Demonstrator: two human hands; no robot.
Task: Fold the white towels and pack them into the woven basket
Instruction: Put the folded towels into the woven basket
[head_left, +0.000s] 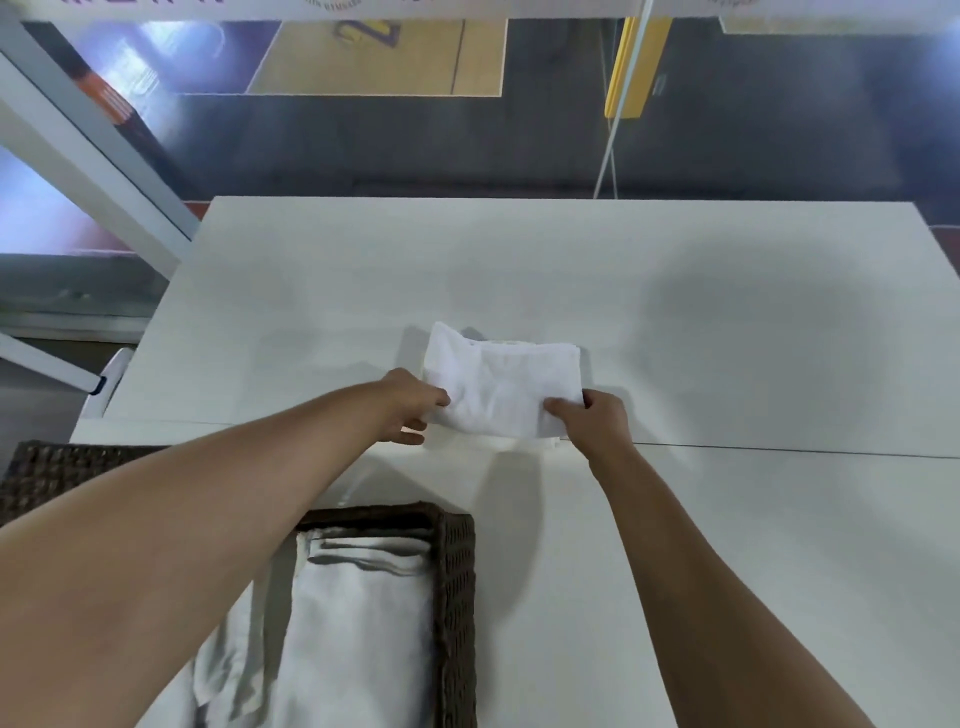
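Observation:
A small folded white towel (501, 382) lies in the middle of the white table (727, 322), its near edge lifted a little. My left hand (410, 408) pinches the towel's near left corner. My right hand (595, 418) grips the near right corner, thumb on top. The dark woven basket (457, 597) stands at the near left, partly hidden by my left forearm. Folded white towels (358, 623) lie inside it.
A seam runs across the table just behind my hands. A white chair back (106, 387) shows past the table's left edge. Beyond the far edge is dark floor with a white frame and a thin pole.

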